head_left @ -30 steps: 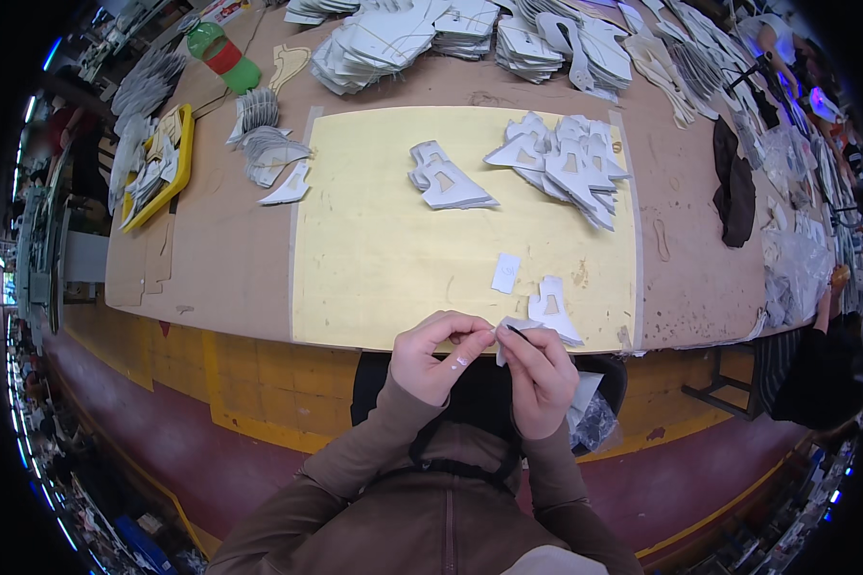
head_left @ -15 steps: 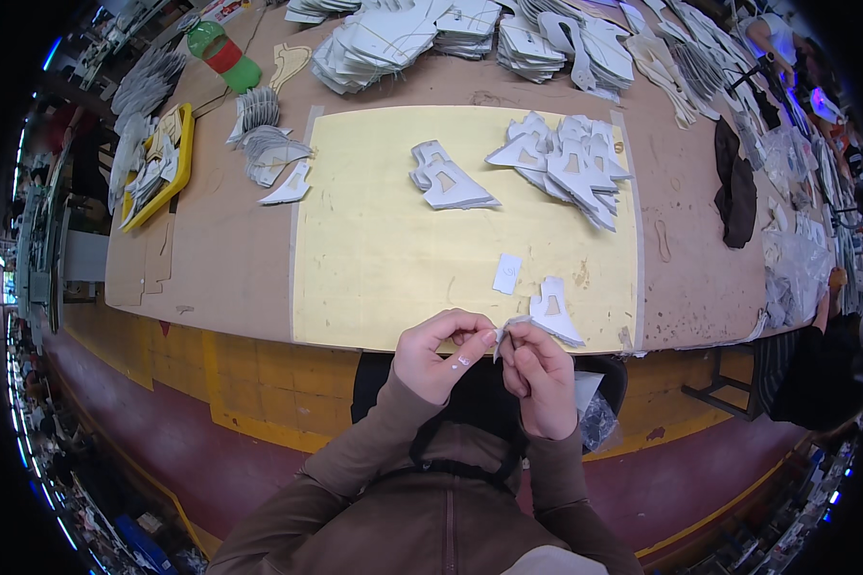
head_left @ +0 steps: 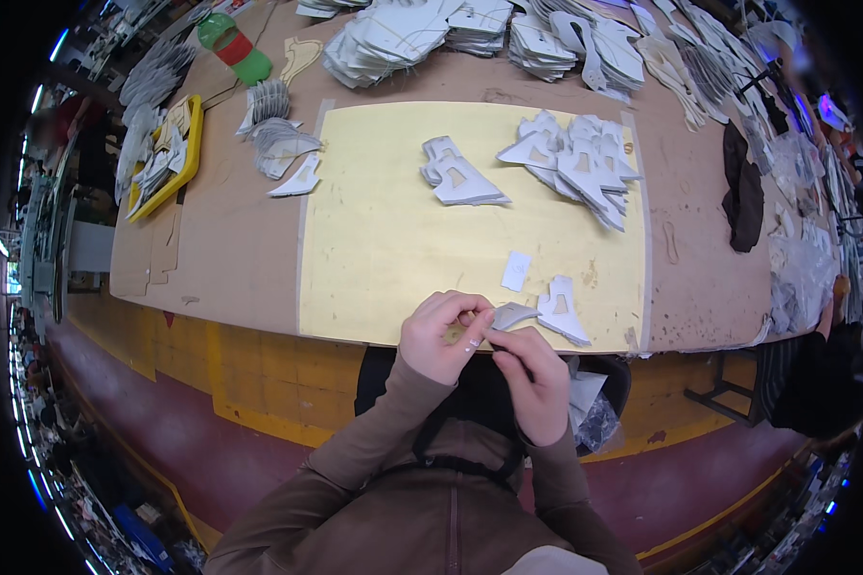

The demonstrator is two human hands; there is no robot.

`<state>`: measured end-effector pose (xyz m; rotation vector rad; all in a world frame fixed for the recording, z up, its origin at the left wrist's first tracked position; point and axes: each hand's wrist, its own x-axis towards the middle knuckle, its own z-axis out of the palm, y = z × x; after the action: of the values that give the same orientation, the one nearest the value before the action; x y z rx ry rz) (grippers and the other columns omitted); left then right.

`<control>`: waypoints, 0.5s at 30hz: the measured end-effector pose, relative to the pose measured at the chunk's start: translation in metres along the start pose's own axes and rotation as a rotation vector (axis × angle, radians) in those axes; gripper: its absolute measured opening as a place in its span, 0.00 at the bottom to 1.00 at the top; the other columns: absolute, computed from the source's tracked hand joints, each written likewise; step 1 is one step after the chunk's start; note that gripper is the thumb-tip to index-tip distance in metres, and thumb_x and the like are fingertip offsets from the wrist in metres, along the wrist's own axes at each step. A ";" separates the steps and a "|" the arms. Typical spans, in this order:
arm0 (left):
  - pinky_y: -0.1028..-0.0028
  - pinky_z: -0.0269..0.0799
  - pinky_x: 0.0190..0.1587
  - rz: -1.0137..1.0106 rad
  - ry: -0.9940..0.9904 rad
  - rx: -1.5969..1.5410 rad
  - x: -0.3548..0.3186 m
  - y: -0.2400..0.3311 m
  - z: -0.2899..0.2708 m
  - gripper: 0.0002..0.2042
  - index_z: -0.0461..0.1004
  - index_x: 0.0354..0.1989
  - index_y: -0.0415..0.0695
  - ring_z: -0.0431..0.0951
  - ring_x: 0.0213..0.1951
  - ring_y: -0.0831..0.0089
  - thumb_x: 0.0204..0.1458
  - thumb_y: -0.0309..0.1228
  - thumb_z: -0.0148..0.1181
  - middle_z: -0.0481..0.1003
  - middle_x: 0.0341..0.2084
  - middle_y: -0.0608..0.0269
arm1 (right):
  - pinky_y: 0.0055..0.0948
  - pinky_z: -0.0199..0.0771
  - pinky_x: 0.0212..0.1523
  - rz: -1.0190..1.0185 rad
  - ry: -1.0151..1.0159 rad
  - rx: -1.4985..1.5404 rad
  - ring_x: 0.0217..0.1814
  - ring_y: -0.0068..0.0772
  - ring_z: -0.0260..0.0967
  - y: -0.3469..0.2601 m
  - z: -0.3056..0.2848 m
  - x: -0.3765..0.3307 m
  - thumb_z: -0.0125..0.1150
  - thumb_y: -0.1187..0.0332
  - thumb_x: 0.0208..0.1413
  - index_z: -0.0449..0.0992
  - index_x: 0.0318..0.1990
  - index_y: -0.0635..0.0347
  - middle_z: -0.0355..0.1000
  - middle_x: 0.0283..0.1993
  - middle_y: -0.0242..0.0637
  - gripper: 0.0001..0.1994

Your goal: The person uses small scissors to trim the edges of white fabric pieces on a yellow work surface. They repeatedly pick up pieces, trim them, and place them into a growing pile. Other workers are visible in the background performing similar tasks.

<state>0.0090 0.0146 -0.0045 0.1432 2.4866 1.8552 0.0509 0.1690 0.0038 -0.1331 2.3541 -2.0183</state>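
Workbench w/ yellow mat (head_left: 393, 240): at mat's near edge, left hand (head_left: 443, 335) & right hand (head_left: 532, 376) both pinch a small grey piece (head_left: 510, 314), fingers clamped on it, looks mid-peel; next needs a steady pull.

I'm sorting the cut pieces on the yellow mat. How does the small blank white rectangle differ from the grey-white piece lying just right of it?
The small white rectangular slip is plain, four-sided and uncut; the grey-white cut piece with a hole is larger, irregular, with a notched top and a window. The slip lies farther from the table edge; the cut piece sits near it. Both lie flat on the yellow mat.
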 end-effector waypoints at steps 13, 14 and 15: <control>0.74 0.69 0.41 -0.009 -0.239 -0.196 0.005 0.004 -0.004 0.06 0.75 0.39 0.37 0.74 0.35 0.73 0.58 0.27 0.58 0.75 0.33 0.61 | 0.26 0.72 0.43 -0.035 0.311 -0.308 0.37 0.35 0.75 -0.001 -0.025 0.003 0.69 0.79 0.47 0.76 0.49 0.66 0.75 0.42 0.43 0.19; 0.75 0.69 0.42 0.038 -0.253 -0.180 0.009 0.006 -0.004 0.07 0.74 0.40 0.37 0.74 0.36 0.73 0.58 0.27 0.58 0.76 0.34 0.61 | 0.26 0.72 0.43 0.003 0.315 -0.263 0.38 0.35 0.75 0.001 -0.027 0.002 0.69 0.79 0.47 0.77 0.47 0.66 0.76 0.40 0.44 0.17; 0.75 0.69 0.43 0.081 -0.267 -0.172 0.013 0.007 -0.005 0.07 0.74 0.40 0.37 0.74 0.37 0.74 0.58 0.27 0.59 0.76 0.34 0.62 | 0.26 0.72 0.44 0.058 0.399 -0.232 0.40 0.34 0.75 0.003 -0.029 0.000 0.67 0.79 0.49 0.79 0.44 0.67 0.77 0.35 0.44 0.12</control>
<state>-0.0044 0.0130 0.0039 0.4592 2.1660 1.9233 0.0483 0.1976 0.0047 0.3621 2.7811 -1.8825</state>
